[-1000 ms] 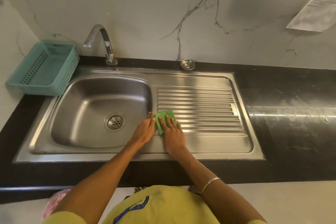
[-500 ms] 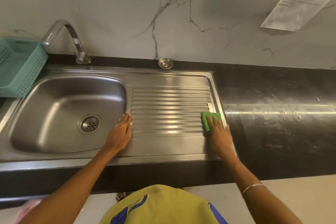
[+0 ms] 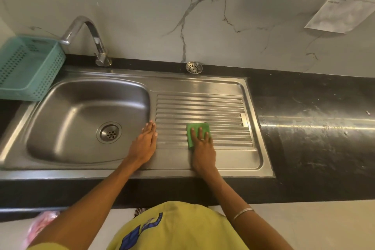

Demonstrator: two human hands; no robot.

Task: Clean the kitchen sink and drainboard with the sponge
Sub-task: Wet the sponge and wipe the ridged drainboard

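On the drainboard (image 3: 203, 105), the right hand (image 3: 203, 148), flat on the sponge (image 3: 197, 130), has slid back leftward; left hand (image 3: 145, 144) stays flat

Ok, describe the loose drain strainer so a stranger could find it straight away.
Start at the steel sink and follow its back edge right from the tap. The strainer sits on the black ledge against the wall, a small round perforated steel disc, unlike the fitted drain in the basin.

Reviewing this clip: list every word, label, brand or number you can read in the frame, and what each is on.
None can be read.
Sheet of paper on the marble wall, upper right: several lines of print, too blurred to read.
Teal basket left of the sink: a small moulded mark on its far rim, too small to read.
Sponge, faucet, drainboard: no text visible.
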